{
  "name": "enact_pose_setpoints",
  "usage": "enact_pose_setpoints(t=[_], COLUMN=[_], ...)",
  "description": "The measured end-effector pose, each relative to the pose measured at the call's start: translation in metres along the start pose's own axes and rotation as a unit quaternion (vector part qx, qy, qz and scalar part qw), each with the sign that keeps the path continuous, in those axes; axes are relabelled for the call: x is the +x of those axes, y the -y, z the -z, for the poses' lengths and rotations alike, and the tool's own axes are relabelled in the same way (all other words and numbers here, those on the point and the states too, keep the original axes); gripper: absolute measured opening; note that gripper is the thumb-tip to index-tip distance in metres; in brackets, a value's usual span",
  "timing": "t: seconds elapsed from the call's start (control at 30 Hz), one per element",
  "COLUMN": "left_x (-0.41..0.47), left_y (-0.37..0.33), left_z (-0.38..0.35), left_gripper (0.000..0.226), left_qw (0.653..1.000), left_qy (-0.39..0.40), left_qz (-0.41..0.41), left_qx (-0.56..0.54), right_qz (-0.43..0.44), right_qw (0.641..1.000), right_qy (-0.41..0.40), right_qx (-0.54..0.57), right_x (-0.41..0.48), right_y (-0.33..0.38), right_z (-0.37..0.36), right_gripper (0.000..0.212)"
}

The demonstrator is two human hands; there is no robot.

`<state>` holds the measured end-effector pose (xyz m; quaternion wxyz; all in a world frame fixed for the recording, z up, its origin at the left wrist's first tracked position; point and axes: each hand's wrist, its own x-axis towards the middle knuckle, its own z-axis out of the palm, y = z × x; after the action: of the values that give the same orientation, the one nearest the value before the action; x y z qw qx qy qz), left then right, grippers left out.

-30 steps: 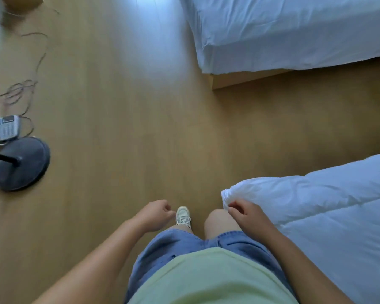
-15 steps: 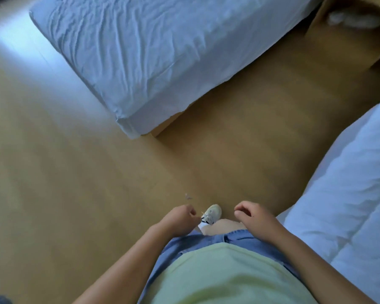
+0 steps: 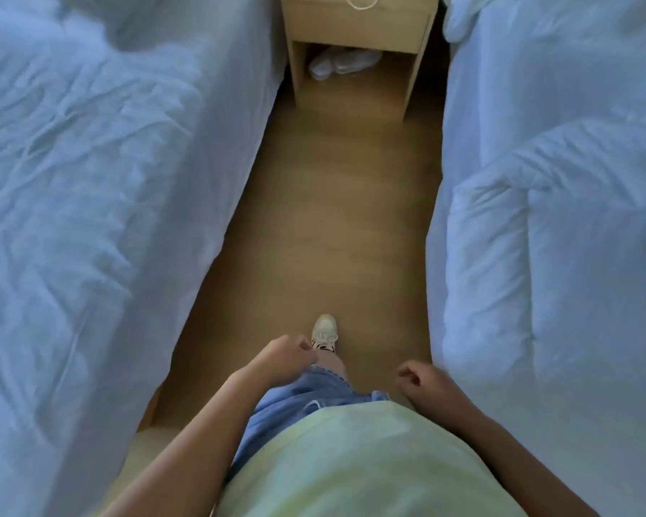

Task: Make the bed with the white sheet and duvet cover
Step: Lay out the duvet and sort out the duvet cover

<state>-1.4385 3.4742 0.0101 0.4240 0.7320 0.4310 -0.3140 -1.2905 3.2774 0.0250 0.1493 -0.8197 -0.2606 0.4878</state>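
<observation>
I stand in a narrow aisle between two beds. On the left, a bed is covered with a wrinkled white sheet that hangs down its side. To the right lies a puffy white quilted duvet on the other bed. My left hand hangs in front of my shorts with fingers loosely curled, holding nothing. My right hand is also loosely curled and empty, just left of the duvet's edge without touching it.
A wooden nightstand closes the far end of the aisle, with white shoes in its open lower shelf. Wooden floor runs between the beds. My white sneaker steps forward on it.
My view has swung round from the open floor into the aisle between the beds. My right hand has let go of the duvet corner it held a second ago.
</observation>
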Motion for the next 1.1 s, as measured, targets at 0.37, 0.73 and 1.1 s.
enact_pose_setpoints(t=[0.37, 0.73, 1.1], left_x=[0.194, 0.337, 0.501], left_y=[-0.249, -0.545, -0.818], left_z=[0.202, 0.239, 0.311], left_gripper=[0.040, 0.018, 0.039], left_qw=[0.963, 0.938, 0.894], left_qy=[0.039, 0.120, 0.088], left_qz=[-0.109, -0.190, -0.261], left_qx=[0.242, 0.263, 0.353], right_qz=[-0.071, -0.102, -0.138], right_qw=[0.982, 0.955, 0.909], right_qy=[-0.077, -0.174, -0.249], right_qx=[0.157, 0.219, 0.304], right_x=[0.156, 0.298, 0.452], right_y=[0.050, 0.007, -0.016], right_z=[0.197, 0.462, 0.653], right_gripper=[0.027, 0.017, 0.009])
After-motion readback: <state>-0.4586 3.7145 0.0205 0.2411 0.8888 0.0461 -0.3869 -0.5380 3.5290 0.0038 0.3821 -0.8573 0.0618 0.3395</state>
